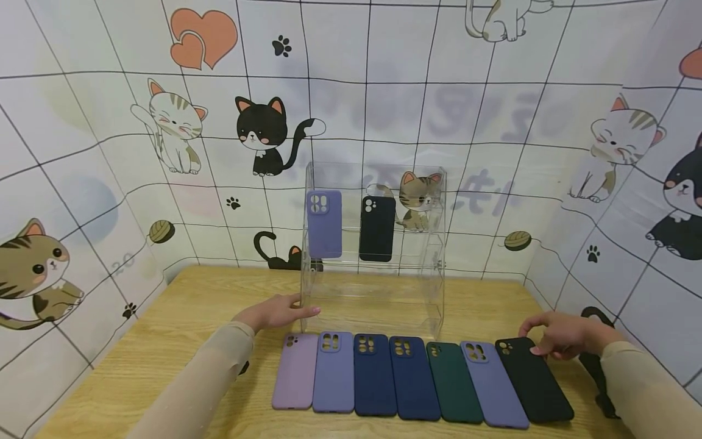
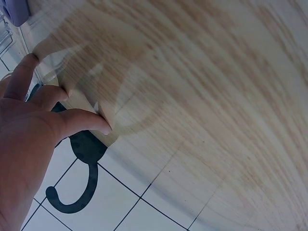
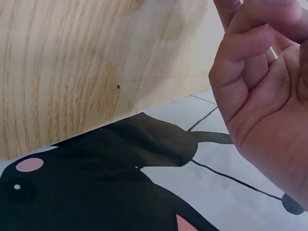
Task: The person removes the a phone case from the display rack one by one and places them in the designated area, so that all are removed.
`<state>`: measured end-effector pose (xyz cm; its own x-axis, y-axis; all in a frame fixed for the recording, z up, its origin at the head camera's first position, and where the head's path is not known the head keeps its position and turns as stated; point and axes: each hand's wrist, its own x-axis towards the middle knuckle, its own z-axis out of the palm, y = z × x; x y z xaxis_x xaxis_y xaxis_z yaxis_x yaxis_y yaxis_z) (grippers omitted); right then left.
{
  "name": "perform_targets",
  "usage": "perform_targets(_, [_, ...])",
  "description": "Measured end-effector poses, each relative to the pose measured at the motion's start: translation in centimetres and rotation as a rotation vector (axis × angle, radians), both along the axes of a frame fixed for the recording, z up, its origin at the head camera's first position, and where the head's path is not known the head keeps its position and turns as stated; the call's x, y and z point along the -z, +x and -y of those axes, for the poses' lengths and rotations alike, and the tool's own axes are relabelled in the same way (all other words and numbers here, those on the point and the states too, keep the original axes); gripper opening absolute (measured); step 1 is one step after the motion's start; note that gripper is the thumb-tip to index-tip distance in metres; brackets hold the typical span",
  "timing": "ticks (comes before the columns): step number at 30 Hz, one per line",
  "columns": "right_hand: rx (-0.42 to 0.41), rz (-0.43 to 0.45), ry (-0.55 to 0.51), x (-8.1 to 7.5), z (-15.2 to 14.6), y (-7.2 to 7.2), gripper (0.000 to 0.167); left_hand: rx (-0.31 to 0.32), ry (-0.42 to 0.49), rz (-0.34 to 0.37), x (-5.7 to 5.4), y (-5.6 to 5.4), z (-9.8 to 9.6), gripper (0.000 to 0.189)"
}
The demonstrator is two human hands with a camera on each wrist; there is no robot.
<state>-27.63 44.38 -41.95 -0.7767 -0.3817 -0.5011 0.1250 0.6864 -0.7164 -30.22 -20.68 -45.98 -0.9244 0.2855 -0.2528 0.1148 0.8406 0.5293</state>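
At the right end of a row of phone cases, my right hand (image 1: 565,335) pinches the upper corner of a black phone case (image 1: 537,384), which lies on the table. Its curled fingers show in the right wrist view, but the case is out of sight there. My left hand (image 1: 274,311), fingers extended, touches the lower left side of a clear acrylic display rack (image 1: 373,305). The left wrist view shows the same hand with its thumb (image 2: 86,120) spread. On the rack stand a purple phone case (image 1: 325,228) and another black phone case (image 1: 377,231), leaning back.
Left of the black case lie a purple case (image 1: 496,384), a green case (image 1: 455,384), two navy cases, another purple case (image 1: 333,378) and a pink-lilac case (image 1: 296,375). The wooden table (image 1: 219,292) meets a cat-patterned cloth (image 1: 384,110) behind and at the sides.
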Motion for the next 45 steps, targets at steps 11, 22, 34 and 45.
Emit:
perform_targets(11, [0.036, 0.007, 0.104, 0.1, 0.5, 0.6, 0.033, 0.006, 0.006, -0.001, 0.0, 0.0, 0.0, 0.111])
perform_targets(22, [0.139, 0.051, 0.225, 1.0, 1.0, 0.7, 0.028, 0.006, 0.023, 0.000, 0.1, 0.1, 0.1, 0.111])
perform_targets(34, [0.160, 0.102, 0.215, 0.0, 1.9, 1.0, 0.025, -0.002, 0.019, 0.005, 0.0, 0.3, 0.1, 0.112])
perform_targets(45, [0.055, -0.073, 0.285, -3.9, 4.9, -1.3, 0.056, 0.000, 0.013, 0.000, -0.2, 0.2, 0.0, 0.111])
